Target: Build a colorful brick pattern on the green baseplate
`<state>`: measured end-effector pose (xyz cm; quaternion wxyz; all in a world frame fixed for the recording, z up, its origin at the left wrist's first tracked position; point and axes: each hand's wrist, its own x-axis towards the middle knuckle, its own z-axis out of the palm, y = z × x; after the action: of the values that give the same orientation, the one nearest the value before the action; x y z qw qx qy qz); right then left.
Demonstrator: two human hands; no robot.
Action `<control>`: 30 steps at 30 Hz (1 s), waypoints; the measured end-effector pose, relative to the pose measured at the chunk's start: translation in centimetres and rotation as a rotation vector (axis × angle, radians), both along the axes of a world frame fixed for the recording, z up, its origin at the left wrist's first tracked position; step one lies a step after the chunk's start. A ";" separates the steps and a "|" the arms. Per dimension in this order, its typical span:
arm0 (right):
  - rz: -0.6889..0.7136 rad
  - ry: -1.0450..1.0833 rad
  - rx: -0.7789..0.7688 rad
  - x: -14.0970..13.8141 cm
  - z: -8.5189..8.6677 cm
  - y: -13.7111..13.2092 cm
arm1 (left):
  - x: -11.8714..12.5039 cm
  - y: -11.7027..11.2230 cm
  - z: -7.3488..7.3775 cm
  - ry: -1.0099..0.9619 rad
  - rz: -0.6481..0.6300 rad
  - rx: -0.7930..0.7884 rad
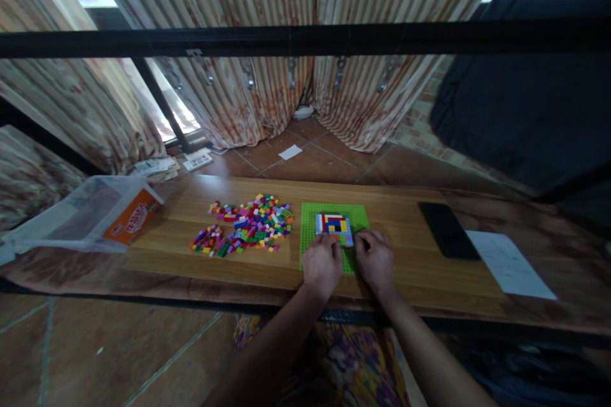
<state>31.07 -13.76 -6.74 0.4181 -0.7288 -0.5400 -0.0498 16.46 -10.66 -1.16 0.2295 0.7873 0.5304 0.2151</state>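
Observation:
A light green studded baseplate (308,219) lies on the wooden board, with a small rectangular build of toy bricks (333,224) on it in white, blue, yellow, red and black. My left hand (323,264) is closed at the near left corner of the build, its fingertips against the front edge. At the near right side, my right hand (375,261) has its fingers curled in over the baseplate's edge, close to the build. Whatever either hand may pinch is hidden by the fingers. Left of the baseplate spreads a pile of loose coloured bricks (252,222).
A clear plastic bin (71,238) with an orange label stands at the far left. To the right lie a black phone-like slab (447,230) and a white sheet of paper (510,264). A dark metal rail (305,41) crosses beyond the wooden board (405,280), before striped curtains.

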 end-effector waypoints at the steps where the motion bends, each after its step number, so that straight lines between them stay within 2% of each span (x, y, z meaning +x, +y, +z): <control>1: 0.001 -0.002 0.001 0.0 0.0 0.0 | 0.1 0.1 0.1 0.004 0.025 -0.019; 6: 0.002 -0.006 0.007 0.0 0.0 0.0 | 0.7 0.3 0.6 0.020 0.112 -0.084; 18: 0.006 -0.066 -0.003 0.0 0.0 -0.1 | 1.1 0.3 0.9 0.038 0.128 -0.115; 21: 0.008 -0.073 -0.002 0.2 -0.2 -0.1 | 0.0 0.1 0.6 -0.021 0.091 -0.095; 24: 0.008 -0.067 0.000 0.3 -0.5 -0.1 | -2.0 0.6 0.2 -0.049 0.118 -0.046; 30: 0.008 -0.045 0.000 0.5 -0.8 -0.1 | -6.3 5.2 0.2 0.104 0.256 0.085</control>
<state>31.53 -13.82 -7.53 0.4059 -0.7254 -0.5521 -0.0647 10.15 -5.50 -0.99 0.1390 0.7324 0.6279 0.2237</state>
